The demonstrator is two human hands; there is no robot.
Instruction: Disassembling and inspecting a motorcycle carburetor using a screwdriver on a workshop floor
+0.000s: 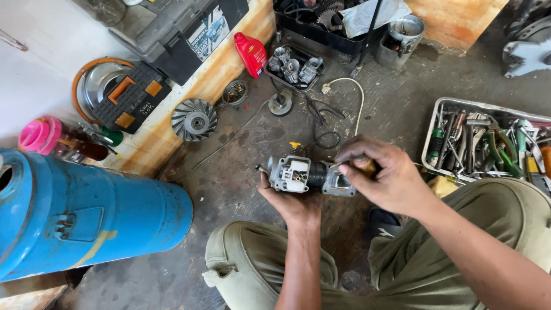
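- Left hand (294,202) cupped under a grey metal carburetor (307,175), palm up, fingers curled round its underside; the part was held above the floor, between the knees.
- Right hand (385,175) closed round a wooden-handled screwdriver (364,165), thumb and fingers pinching the handle; the thin shaft pointed left and met the carburetor's right end.
- Carburetor lay level, pale open face up, black middle section, small lever sticking out on its left.
- Knees in olive trousers (247,258) framed both forearms; person crouched low over a stained concrete floor (396,109).
- Just beyond the carburetor: a small yellow-tipped piece (294,145), loose black wire loops (325,138), a white cable (351,86) curving away.
- To the right, near the right arm: a metal tray of hand tools (488,140), pliers and screwdrivers heaped, green and red grips.
- Further up: a small black tray of carburetor parts (294,68), a red plastic oil bottle (251,53) just beside it, a round tin of small bits (234,92).
- Left of those: a finned metal fan wheel (194,119), a black-and-orange tool case (130,97), a grey toolbox (178,28) behind.
- Far left: a big blue cylinder (86,212) on its side, a pink-capped bottle (57,139) above it.
- Top edge: black crate with gears and rag (333,23), a metal can (402,34) beside it.
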